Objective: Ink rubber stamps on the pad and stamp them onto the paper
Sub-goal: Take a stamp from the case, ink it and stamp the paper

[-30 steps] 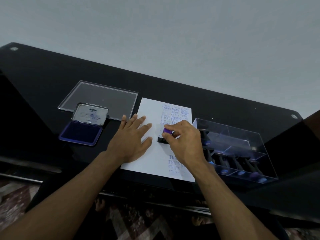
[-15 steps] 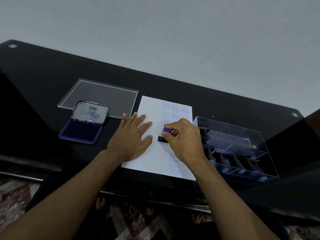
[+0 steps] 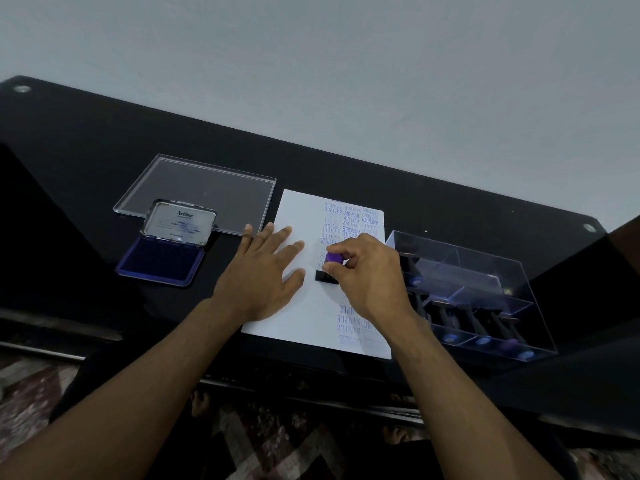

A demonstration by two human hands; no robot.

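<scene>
Two hands: both over the white paper (image 3: 304, 317) on the black glass table (image 3: 86, 150).
Left hand (image 3: 258, 275): flat, palm down, fingers spread wide, pressing the paper's left edge; heel of the hand hangs off onto the table.
Right hand (image 3: 370, 271): fingertips pinched around the purple knob of a rubber stamp (image 3: 329, 270).
Stamp position: black base down on the paper, mid-sheet, just right of the left thumb; whether it stands fully upright, cannot tell.
Paper marks: blue-violet impressions in a column at the far right part ("SAMPLE", "AIR MAIL", "FRAGILE" readable), more "SAMPLE" prints near the front edge.
Ink pad (image 3: 161, 261): open, blue pad face up, silver lid tilted back with "Artline" on it; left of the paper, apart from it.
Clear lid (image 3: 207, 188): flat on the table behind the ink pad.
Stamp box (image 3: 485, 271): clear, divided, just right of the paper; several dark-handled stamps with blue and purple knobs lie inside.
</scene>
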